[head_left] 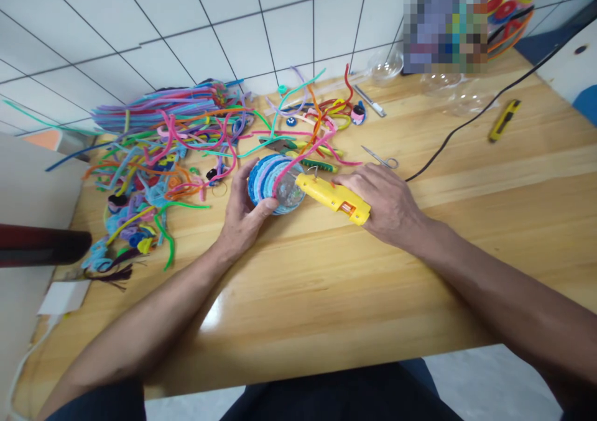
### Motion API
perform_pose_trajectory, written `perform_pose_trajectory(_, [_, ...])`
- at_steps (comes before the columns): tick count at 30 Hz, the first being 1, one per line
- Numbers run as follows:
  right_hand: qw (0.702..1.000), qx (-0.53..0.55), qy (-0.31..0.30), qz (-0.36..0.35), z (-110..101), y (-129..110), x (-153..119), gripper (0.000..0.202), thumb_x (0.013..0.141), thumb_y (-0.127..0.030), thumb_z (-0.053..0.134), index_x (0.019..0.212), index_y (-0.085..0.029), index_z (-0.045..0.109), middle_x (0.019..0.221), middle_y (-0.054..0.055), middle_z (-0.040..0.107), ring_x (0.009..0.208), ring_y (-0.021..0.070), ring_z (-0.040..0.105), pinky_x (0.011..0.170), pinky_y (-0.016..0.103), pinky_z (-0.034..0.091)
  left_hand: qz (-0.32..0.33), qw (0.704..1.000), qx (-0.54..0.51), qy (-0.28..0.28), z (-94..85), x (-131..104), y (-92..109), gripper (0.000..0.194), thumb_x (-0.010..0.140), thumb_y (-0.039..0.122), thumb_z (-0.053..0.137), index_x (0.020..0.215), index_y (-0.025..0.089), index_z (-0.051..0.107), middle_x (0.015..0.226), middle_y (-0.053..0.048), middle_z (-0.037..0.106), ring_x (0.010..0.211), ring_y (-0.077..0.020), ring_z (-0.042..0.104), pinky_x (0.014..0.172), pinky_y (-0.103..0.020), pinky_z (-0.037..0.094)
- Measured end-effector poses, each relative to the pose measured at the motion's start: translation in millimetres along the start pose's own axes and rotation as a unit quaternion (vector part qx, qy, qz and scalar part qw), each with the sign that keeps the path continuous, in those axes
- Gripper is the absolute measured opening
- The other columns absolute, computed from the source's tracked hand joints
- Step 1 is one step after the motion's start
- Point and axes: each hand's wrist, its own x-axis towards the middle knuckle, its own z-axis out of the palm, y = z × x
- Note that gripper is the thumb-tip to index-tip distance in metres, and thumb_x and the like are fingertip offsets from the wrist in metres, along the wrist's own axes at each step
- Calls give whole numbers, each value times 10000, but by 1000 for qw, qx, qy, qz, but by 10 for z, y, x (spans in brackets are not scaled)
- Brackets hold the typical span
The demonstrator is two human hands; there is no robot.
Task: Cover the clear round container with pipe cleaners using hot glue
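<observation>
My left hand is wrapped round a clear plastic cup or ball covered in rings of blue and lilac pipe cleaner, its thumb near the edge of the coils. A pink pipe cleaner runs from the coils up and to the right, its far part loose. My right hand grips a yellow hot glue gun by the handle. The gun's nozzle points left at the bare clear part of the piece; whether it touches cannot be made out. The fingers on the handle are partly hidden.
Loose pipe cleaners pile up at left, before a thick bundle. Pliers, small scissors and a yellow cutter lie behind. Clear plastic balls stand at the back right. A black cord crosses the table.
</observation>
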Motion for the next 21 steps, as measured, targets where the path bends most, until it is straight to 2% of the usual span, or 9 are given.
perform_pose_trajectory(6, [1000, -3, 16, -10, 27, -11, -5, 323, 1156, -361, 486, 1272, -206, 744, 1067, 109, 785, 967, 290, 679, 867, 433, 507, 4, 1000, 4, -1, -9, 4, -9, 800, 984, 720, 763, 1638, 366, 467, 1596, -101, 588, 1427, -339, 652, 1253, -559, 553])
perform_pose_trajectory(15, [1000, 0, 19, -23, 52, -56, -7, 382, 1168, -478, 492, 1245, -207, 749, 1016, 98, 777, 930, 277, 669, 846, 422, 502, 7, 1000, 6, -2, 7, 10, 13, 825, 967, 739, 771, 1640, 365, 475, 1596, -103, 587, 1433, -347, 646, 1269, -572, 534])
perform_pose_trajectory(21, [1000, 0, 11, -2, 31, -7, -9, 292, 1140, -378, 532, 1280, -229, 741, 1069, 101, 784, 977, 299, 682, 881, 446, 515, 4, 1000, 3, 0, 3, 1, 8, 824, 969, 731, 773, 1642, 364, 470, 1615, -104, 568, 1456, -349, 630, 1286, -578, 522])
